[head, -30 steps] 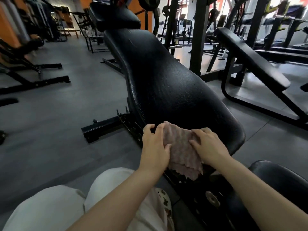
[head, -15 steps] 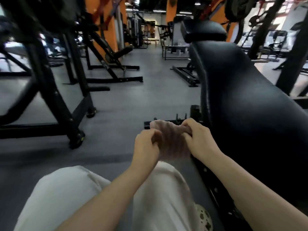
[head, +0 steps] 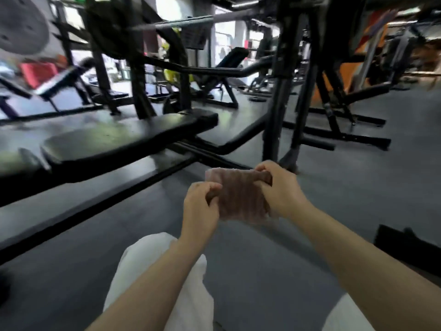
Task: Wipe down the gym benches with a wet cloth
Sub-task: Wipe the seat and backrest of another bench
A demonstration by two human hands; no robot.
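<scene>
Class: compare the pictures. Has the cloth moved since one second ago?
Yes. The cloth has come off the bench pad it lay on; left hand and right hand hold it up over the floor.

No text, label, brand, number or sign is showing clearly enough to read; the whole view is blurring, and the equipment surfaces are carrying no legible marks.

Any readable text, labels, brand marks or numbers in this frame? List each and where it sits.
None readable.
Weight plate: no legible marking, motion-blurred.
Dark panel on the rack: too blurred to read.
Cloth and flat bench: no print visible.
</scene>
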